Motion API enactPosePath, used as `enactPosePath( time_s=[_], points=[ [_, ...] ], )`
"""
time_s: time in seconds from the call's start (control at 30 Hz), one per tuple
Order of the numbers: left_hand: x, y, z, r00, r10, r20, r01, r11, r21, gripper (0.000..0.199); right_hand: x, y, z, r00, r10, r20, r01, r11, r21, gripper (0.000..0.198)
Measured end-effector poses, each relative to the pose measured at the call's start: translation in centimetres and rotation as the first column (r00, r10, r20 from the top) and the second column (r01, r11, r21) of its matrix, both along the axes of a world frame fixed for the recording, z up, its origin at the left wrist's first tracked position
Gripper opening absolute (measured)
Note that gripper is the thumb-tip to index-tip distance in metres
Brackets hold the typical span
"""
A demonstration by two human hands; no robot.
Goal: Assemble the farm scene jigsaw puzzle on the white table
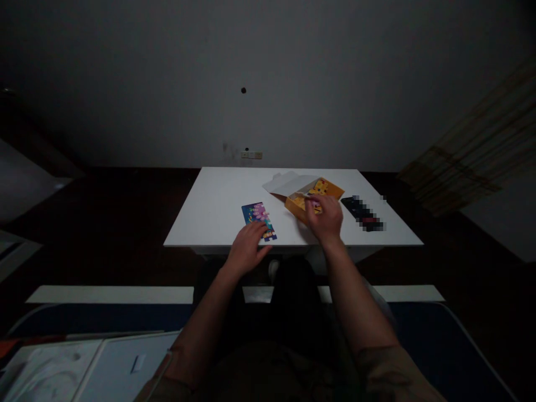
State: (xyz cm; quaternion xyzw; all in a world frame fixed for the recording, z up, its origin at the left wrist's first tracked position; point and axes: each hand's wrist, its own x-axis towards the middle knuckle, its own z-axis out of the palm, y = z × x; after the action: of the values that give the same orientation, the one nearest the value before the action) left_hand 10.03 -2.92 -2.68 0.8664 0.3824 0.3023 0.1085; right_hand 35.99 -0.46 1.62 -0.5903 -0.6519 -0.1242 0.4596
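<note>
A partly joined jigsaw puzzle (257, 211) in blue, purple and pink lies near the front edge of the white table, with knobs and notches along its right and near sides. My left hand (248, 245) rests on its near part, fingers stretched out flat and covering some of it. To the right stands an open orange box (296, 207), its white-lined lid (288, 182) folded back. Yellow puzzle pieces (320, 187) show inside. Over the box's near side, my right hand (326, 216) has thumb and fingers pinched together; what they hold is too small to make out.
On the right of the white table (209, 206) lies a dark, flat object (362, 212), partly blurred by pixels. The table's front edge runs just before my knees. A wall with a socket (251, 155) rises behind. White and grey panels (129, 363) lie at my lower left.
</note>
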Motion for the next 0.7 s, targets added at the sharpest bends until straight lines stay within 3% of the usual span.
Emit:
enactPosePath(
  time_s=[0.1, 0.17, 0.3, 0.37, 0.43, 0.5, 0.7],
  points=[
    [0.7, -0.3, -0.3, 0.999, 0.011, -0.047, -0.011, 1.0, -0.001, 0.047, 3.5, 1.3, 1.5, 0.988, -0.143, 0.06, 0.144, 0.989, -0.014, 0.034],
    [0.8, -0.3, -0.4, 0.998, 0.013, -0.057, -0.013, 1.0, -0.004, 0.044, 4.2, 1.1, 1.7, 0.986, -0.143, 0.085, 0.146, 0.989, -0.028, 0.037],
    [0.6, -0.1, -0.2, 0.998, -0.034, -0.047, 0.032, 0.999, -0.041, 0.03, 1.3, -1.3, 0.3, 0.989, 0.107, 0.099, -0.093, 0.987, -0.132, 0.028],
    [0.6, 0.0, -0.1, 0.999, -0.028, -0.034, 0.026, 0.997, -0.068, 0.027, -1.4, -2.9, -0.9, 0.941, 0.32, 0.108, -0.289, 0.929, -0.233, 0.031],
    [0.5, 0.1, 0.1, 1.0, 0.009, -0.023, -0.011, 0.996, -0.092, 0.027, -4.0, -4.1, -2.3, 0.867, 0.489, 0.094, -0.436, 0.837, -0.329, 0.042],
    [0.5, 0.1, 0.3, 0.999, 0.043, -0.021, -0.045, 0.994, -0.105, 0.026, -6.1, -4.7, -3.6, 0.851, 0.523, 0.054, -0.468, 0.801, -0.374, 0.045],
    [-0.1, -0.3, 0.7, 0.997, 0.067, 0.023, -0.062, 0.981, -0.185, 0.027, -7.7, -4.5, -5.3, 0.899, 0.437, -0.028, -0.419, 0.838, -0.349, 0.026]
  ],
)
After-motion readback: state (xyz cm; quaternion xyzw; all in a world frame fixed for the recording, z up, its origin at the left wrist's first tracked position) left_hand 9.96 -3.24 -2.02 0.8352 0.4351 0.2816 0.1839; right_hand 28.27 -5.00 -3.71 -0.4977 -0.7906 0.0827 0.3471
